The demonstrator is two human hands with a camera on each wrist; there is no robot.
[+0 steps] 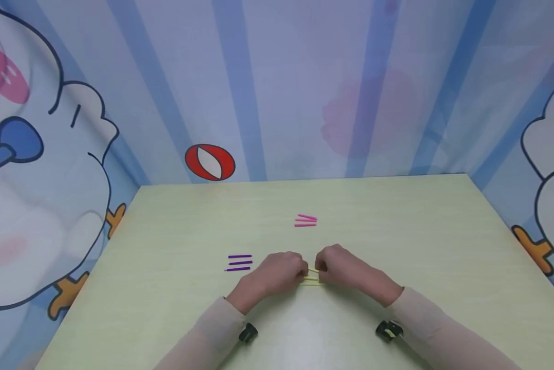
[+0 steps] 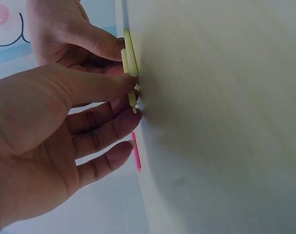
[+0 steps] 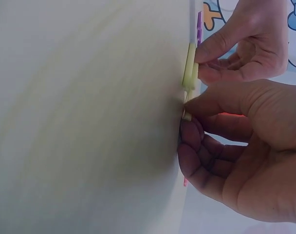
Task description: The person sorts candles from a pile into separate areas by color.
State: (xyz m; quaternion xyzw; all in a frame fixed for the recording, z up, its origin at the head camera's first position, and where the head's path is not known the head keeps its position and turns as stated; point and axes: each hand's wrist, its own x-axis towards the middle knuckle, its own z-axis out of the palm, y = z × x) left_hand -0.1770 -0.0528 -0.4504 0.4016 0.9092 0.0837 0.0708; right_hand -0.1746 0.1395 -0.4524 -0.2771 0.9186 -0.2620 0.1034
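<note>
In the head view, several thin yellow sticks lie side by side on the table between the two hands. My left hand pinches the left part of one yellow stick between thumb and fingertips. From the other side, my right hand pinches a yellow stick at its right end. Close up in the left wrist view, a yellow stick shows a narrow, pale tip like a candle's wick. The right wrist view also shows yellow sticks by both thumbs. Fingers partly hide the sticks, so I cannot tell whether both hands hold the same one.
Three purple sticks lie in a row left of the left hand. Farther back are three pink sticks. The pale table ends at a blue striped backdrop with cartoon figures at both sides.
</note>
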